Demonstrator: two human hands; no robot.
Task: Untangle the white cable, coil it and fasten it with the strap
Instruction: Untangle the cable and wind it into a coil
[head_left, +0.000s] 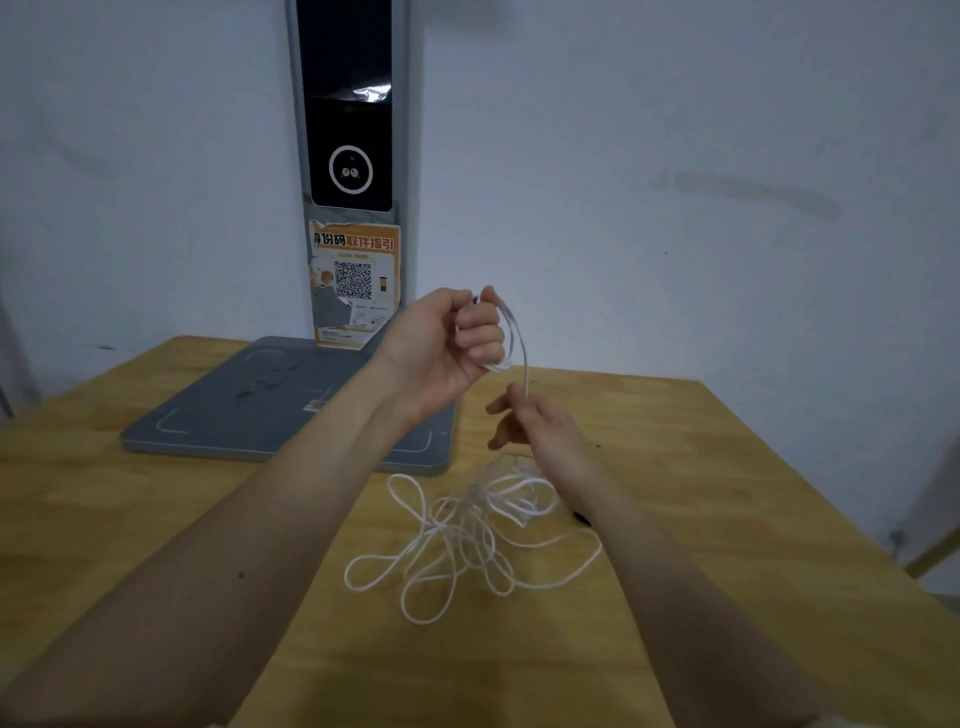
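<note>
Cable (467, 540) mostly lay tangled on table (727, 519); left hand (457, 343) fisted around first loop, right hand (524, 421) pinched the strand. Risk: pulling could tighten knots.

Table (156, 519): pale wood in front of me, a visible grain, matt, with a dull sheen.
Cable (467, 540): white, smooth-looking, slightly matt; heaped at 6 o'clock from my right hand (530, 421).
Cable in my left hand (447, 343): the same white cord, blurred, finish hard to tell.
Base plate (291, 410): grey, flat, matt, plastic or metal, I cannot tell which; at 9 o'clock from my right hand.
Screen panel (349, 104): black, glossy, catching a highlight.
Poster (356, 280): orange printed paper, edges torn.
Wall (675, 156): painted, matt, scuffed.
</note>
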